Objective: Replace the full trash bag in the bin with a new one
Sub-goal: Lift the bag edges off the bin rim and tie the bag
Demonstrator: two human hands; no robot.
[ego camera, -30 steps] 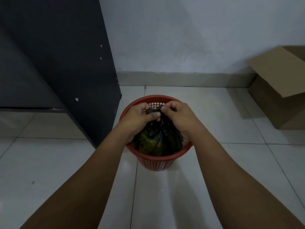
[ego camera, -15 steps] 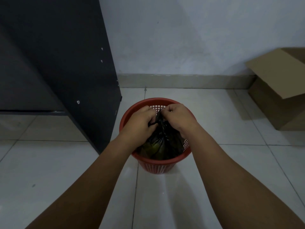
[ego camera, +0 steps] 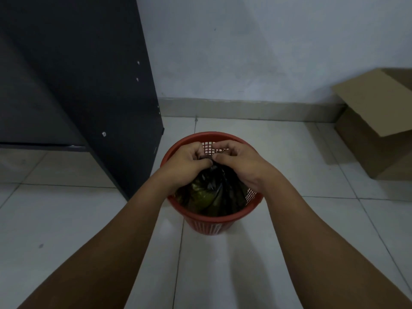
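A round red mesh bin (ego camera: 213, 220) stands on the tiled floor in the middle of the view. Inside it sits a full black trash bag (ego camera: 214, 192) with greenish contents showing through. My left hand (ego camera: 186, 162) and my right hand (ego camera: 238, 162) are side by side above the bin, both pinching the gathered top of the bag between fingers and thumbs. The bag's neck is bunched tight between the two hands. The bag's bottom is hidden by the bin wall. No new bag is in view.
A tall black cabinet (ego camera: 89, 85) stands close to the bin's left. An open cardboard box (ego camera: 379, 128) sits on the floor at the right, against the wall. A pale wall with a skirting strip (ego camera: 245, 109) runs behind. Light floor tiles (ego camera: 66, 230) surround the bin.
Both hands have kept working the bag's top over the bin, shifting slightly toward its far side. The bag's neck looks more tightly gathered. The bin has not moved.
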